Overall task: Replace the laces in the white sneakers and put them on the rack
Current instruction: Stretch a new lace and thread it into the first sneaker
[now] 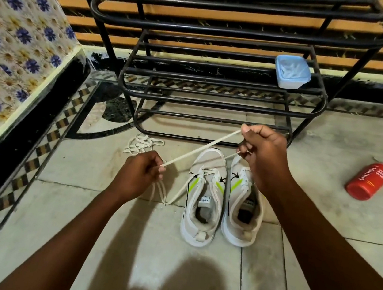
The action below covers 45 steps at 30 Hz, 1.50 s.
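On the tiled floor in front of the rack [217,94], two sneakers [204,195] are sitting side by side, toes toward it. Left hand [140,174] is pinching one end of a white lace [199,149]; right hand [262,152] is gripping the other, lace stretching taut between them above the shoes. Spare laces [142,145] are lying bunched near the rack's foot. Red bottle [369,181] is lying at right; blue tub [291,71] is sitting on a rack shelf.
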### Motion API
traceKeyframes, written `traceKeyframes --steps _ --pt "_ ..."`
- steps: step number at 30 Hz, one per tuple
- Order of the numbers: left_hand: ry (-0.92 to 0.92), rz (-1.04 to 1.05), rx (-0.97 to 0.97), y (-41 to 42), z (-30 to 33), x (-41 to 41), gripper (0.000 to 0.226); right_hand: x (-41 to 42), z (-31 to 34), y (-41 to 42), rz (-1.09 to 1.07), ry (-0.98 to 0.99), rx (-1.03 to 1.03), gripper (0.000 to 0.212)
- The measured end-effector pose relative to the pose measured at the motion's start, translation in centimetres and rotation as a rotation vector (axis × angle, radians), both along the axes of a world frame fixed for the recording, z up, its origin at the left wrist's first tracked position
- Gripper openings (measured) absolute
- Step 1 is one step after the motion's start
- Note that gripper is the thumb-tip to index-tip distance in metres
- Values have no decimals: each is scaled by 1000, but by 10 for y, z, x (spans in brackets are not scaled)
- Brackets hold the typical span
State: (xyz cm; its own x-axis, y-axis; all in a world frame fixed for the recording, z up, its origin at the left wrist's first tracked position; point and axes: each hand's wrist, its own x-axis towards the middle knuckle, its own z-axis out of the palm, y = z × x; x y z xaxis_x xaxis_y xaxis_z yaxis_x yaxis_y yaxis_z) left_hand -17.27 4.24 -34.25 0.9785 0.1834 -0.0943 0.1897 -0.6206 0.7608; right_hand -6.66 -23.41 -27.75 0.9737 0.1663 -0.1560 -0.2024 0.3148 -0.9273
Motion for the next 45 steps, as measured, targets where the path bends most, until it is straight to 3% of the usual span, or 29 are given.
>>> traceKeyframes --steps 5,11,21,25,32,39,45 --pt "51 -2 105 10 -19 -8 22 4 6 1 -100 79 117 20" --pt "190 -117 366 20 -40 -19 17 4 3 2 -123 109 128 16" --pt "173 77 177 34 -61 -25 24 12 -9 -3 -270 185 89 16" --pt "84 240 -72 29 -57 -28 28 10 -17 -6 -221 157 -43 12" --pt "-21 253 -532 -3 -13 -13 9 2 -32 2 32 -101 -413 3" --pt "-87 153 -509 -35 8 2 6 -7 -43 19 312 -280 -638 7" --pt "-95 267 -448 -49 4 14 11 2 -42 20 299 -313 -645 18"
